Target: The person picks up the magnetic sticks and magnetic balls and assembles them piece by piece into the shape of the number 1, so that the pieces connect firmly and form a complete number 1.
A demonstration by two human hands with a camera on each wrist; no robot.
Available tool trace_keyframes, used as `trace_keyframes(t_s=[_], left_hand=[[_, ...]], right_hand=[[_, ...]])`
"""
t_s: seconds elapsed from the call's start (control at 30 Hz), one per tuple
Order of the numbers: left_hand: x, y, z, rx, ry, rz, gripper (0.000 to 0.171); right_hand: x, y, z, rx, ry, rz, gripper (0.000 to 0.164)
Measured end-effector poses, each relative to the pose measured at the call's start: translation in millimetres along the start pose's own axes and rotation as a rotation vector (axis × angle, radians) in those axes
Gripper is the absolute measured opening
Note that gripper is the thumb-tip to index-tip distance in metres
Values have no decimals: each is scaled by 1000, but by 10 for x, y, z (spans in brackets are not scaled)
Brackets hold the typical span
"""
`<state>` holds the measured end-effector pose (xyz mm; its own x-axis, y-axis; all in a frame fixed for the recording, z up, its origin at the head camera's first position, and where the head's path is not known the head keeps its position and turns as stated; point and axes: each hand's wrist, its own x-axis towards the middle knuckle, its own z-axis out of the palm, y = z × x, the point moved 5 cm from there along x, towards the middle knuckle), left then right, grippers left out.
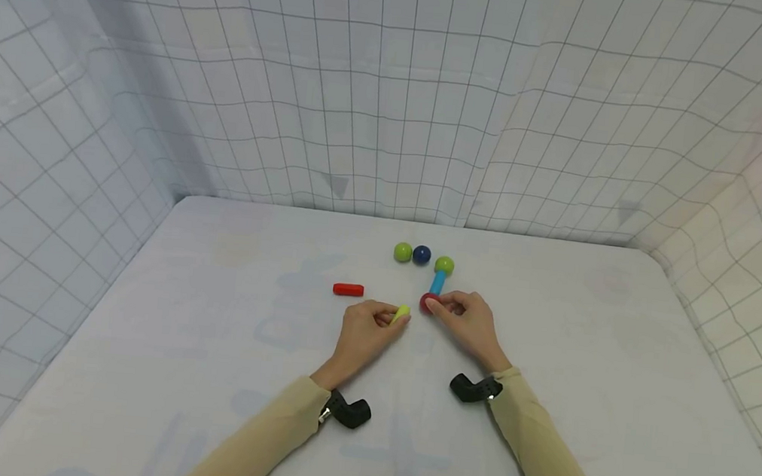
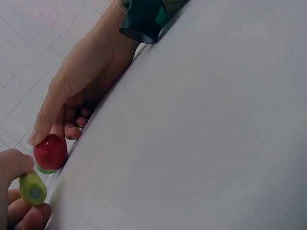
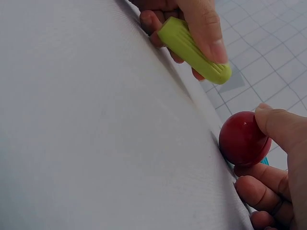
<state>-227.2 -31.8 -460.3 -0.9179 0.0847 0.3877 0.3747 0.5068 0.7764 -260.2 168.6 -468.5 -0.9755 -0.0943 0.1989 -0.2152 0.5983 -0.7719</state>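
Note:
My left hand (image 1: pixel 366 333) pinches a ribbed yellow-green rod (image 3: pixel 194 50) between thumb and fingers; a small grey disc shows in its end in the left wrist view. To its right, my right hand (image 1: pixel 471 325) holds a dark red ball (image 3: pixel 244 139) between thumb and fingers, low at the table. From the red ball a blue rod (image 1: pixel 438 282) runs away to a green ball (image 1: pixel 444 265) at its far end, the three in one line. A small gap separates the yellow-green rod from the red ball.
A red rod (image 1: pixel 348 290) lies left of and beyond my left hand. Another green ball (image 1: pixel 403 252) and a dark blue ball (image 1: pixel 422 254) sit side by side farther back. The white table (image 1: pixel 211 314) is bordered by white walls with a grid of lines (image 1: pixel 393 103).

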Motion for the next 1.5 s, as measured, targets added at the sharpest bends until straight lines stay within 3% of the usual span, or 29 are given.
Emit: trace_keyframes(t_s=[0.57,1.5], left_hand=[[-7,88,186,96,-60,-100,25],[11,145,250,222,-6,-133,24]], right_hand=[[11,14,9,-14,6,-6,34],[15,-6,3,-7,11,-14,32]])
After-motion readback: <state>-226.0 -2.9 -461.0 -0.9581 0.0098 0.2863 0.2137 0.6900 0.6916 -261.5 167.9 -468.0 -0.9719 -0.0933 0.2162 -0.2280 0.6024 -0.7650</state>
